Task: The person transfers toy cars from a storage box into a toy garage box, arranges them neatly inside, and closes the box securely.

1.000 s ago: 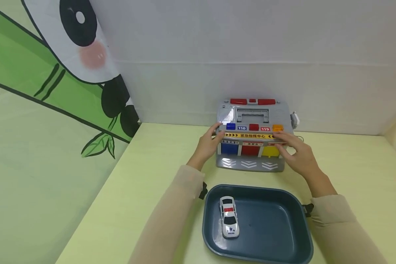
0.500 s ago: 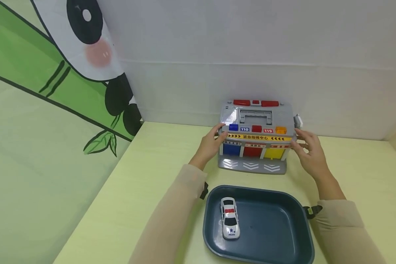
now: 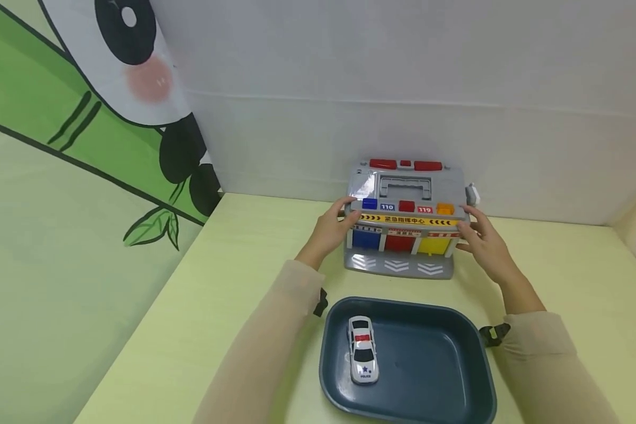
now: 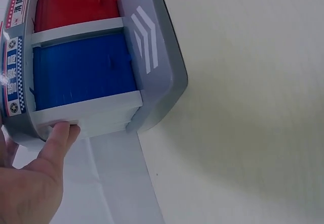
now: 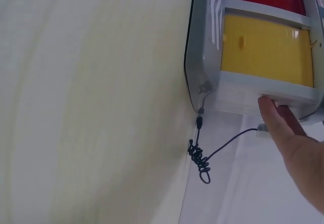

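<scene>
A grey toy garage (image 3: 360,182) stands at the back against the wall, with blue, red and yellow doors and a folded carry handle on its roof. My left hand (image 3: 330,231) grips its left roof edge, thumb at the front. In the left wrist view, fingers (image 4: 59,138) press against the white side wall beside the blue door (image 4: 81,70). On the other side my right hand (image 3: 484,244) holds the right roof edge. Fingertips (image 5: 267,105) touch the white side wall next to the yellow door (image 5: 268,49) in the right wrist view.
A dark blue tray (image 3: 418,306) stands in front of the garage, between the forearms. In it lies a white toy police car (image 3: 363,350). A coiled black cord (image 5: 199,155) hangs at the garage's right side. A white wall (image 3: 297,147) rises directly behind.
My right hand has moved from the front of the roof edge outward to the garage's right end, and now holds it there. The left hand keeps its grip; the view shifts slightly.
</scene>
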Available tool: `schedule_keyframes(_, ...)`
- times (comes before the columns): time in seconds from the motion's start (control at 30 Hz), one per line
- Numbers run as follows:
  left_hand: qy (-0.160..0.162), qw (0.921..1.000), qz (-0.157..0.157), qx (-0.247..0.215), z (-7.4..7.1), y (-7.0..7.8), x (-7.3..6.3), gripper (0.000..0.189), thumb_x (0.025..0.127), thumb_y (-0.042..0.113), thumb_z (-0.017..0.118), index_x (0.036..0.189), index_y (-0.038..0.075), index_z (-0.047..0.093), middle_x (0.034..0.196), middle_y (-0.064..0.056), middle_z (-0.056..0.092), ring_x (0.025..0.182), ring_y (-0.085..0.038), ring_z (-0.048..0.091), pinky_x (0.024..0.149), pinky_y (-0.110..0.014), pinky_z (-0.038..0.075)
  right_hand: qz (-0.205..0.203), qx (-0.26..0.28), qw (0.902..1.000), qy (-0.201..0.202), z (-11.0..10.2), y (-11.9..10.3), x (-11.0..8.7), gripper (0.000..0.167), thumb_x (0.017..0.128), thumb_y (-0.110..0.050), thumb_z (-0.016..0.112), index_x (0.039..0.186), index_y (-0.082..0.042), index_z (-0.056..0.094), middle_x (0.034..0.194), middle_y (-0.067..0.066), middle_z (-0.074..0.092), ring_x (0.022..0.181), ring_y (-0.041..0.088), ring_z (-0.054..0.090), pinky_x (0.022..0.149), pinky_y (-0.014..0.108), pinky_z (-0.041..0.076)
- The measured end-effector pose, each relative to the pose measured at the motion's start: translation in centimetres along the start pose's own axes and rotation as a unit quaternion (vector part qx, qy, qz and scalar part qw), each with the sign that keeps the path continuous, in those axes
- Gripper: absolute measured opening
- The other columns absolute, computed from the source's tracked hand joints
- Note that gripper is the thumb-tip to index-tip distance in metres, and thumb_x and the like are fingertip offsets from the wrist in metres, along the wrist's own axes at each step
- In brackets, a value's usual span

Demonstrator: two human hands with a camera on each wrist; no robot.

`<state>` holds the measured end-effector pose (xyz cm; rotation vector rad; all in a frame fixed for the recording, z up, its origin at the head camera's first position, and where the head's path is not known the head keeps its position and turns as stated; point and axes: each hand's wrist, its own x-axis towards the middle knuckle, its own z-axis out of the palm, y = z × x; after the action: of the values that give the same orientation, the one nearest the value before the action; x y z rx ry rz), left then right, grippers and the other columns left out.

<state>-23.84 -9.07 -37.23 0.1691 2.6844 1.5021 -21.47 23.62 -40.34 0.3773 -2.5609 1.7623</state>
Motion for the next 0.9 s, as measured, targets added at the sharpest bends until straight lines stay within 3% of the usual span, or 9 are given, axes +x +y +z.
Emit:
schedule_keyframes(0.17, 0.007, 0.9999, 0.003, 0.013, 0.0, 0.5, 0.8, 0.044, 0.102, 0.047, 0.046, 0.139, 0.024, 0.046, 0.14, -0.015, 0.051, 0.122, -0.034, 0.051, 0.095, -0.051, 0.046, 0.018, 0.045, 0.9987, -0.019, -0.1, -0.4, 0.5, 0.061, 0.106, -0.033, 0.041, 0.156, -0.012, 0.012, 0.14, 0.033, 0.029, 0.121, 0.04, 0.042, 0.091, 0.032, 0.049)
schedule_keyframes(0.33, 0.012, 0.9996, -0.011, 0.024, 0.1, 1.3, 1.3, 0.03, 0.104, 0.04, 0.043, 0.126, 0.021, 0.05, 0.117, -0.015, 0.061, 0.101, -0.031, 0.058, 0.084, -0.046, 0.049, 0.036, 0.061, 0.9972, -0.027, -0.1, -0.5, 0.4, 0.062, 0.106, -0.032, 0.04, 0.156, -0.013, 0.01, 0.141, 0.034, 0.026, 0.125, 0.045, 0.036, 0.095, 0.046, 0.042)
schedule_keyframes(0.4, 0.016, 0.9995, -0.019, 0.02, 0.1, 1.6, 1.4, 0.025, 0.103, 0.035, 0.045, 0.122, 0.019, 0.05, 0.111, -0.015, 0.06, 0.095, -0.03, 0.056, 0.082, -0.045, 0.048, 0.041, 0.06, 0.9969, -0.03, -0.2, -0.6, 0.4, 0.063, 0.106, -0.034, 0.041, 0.156, -0.014, 0.01, 0.141, 0.034, 0.025, 0.126, 0.047, 0.035, 0.096, 0.048, 0.041)
schedule_keyframes(0.6, 0.021, 0.9993, -0.032, -0.003, -0.1, 2.1, 1.5, 0.021, 0.101, 0.031, 0.05, 0.117, 0.017, 0.052, 0.113, -0.015, 0.06, 0.099, -0.029, 0.054, 0.086, -0.045, 0.046, 0.067, 0.067, 0.9944, -0.047, -0.3, -1.4, 0.5, 0.064, 0.105, -0.037, 0.042, 0.156, -0.017, 0.008, 0.145, 0.033, 0.02, 0.131, 0.048, 0.03, 0.1, 0.054, 0.035)
schedule_keyframes(0.9, 0.047, 0.9982, -0.036, 0.005, 0.3, 2.1, 1.1, 0.021, 0.101, 0.034, 0.051, 0.117, 0.019, 0.054, 0.098, -0.01, 0.06, 0.084, -0.024, 0.054, 0.07, -0.036, 0.046, 0.079, 0.091, 0.9918, -0.042, -0.1, -1.6, 0.8, 0.064, 0.104, -0.035, 0.045, 0.156, -0.016, 0.011, 0.14, 0.032, 0.022, 0.127, 0.051, 0.035, 0.101, 0.058, 0.034)
